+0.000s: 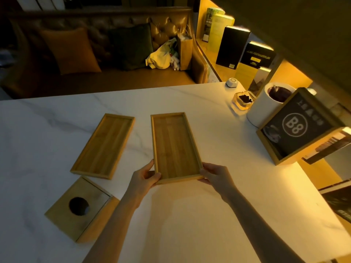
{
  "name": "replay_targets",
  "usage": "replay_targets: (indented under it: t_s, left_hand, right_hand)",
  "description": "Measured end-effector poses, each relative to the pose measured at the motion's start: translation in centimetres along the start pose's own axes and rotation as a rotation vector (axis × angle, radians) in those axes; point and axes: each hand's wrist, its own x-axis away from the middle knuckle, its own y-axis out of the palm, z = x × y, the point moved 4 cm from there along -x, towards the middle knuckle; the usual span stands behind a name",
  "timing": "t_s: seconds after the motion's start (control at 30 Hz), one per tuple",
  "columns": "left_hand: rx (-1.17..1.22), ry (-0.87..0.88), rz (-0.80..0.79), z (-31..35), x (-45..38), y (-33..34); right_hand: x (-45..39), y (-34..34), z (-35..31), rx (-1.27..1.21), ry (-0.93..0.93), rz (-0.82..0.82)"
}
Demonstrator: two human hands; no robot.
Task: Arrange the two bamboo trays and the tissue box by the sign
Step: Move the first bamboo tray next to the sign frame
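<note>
Two long bamboo trays lie on the white marble table (190,215). My left hand (147,176) and my right hand (213,174) grip the near corners of the right bamboo tray (174,145), thumbs on its rim. The left bamboo tray (103,145) lies slanted beside it, untouched. A wooden tissue box (76,207) with a round hole in its top sits at the near left, just below the left tray. The dark "B8" sign (298,126) in a wooden frame stands at the table's right edge.
A white cylindrical bin (266,109), a glass ashtray (244,100) and a small white call button (232,83) sit at the far right of the table. Behind the table is a leather sofa (106,44) with cushions and bags; books line a lit shelf (233,46) on the right.
</note>
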Motion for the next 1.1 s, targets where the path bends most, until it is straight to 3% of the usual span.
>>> replay_targets:
  t_s: [0.43, 0.8, 1.1]
  left_hand:
    - [-0.118, 0.081, 0.017, 3.3, -2.7, 12.4]
    - [-0.172, 0.033, -0.029, 2.9, -6.7, 21.5]
    - [-0.178, -0.039, -0.040, 1.6, -9.9, 23.9]
  right_hand:
    - [-1.1, -12.1, -0.4, 0.192, -0.124, 0.130]
    - [-3.5, -20.2, 2.0, 0.291, -0.045, 0.202]
    - [-5.9, -22.4, 4.0, 0.340, 0.001, 0.237]
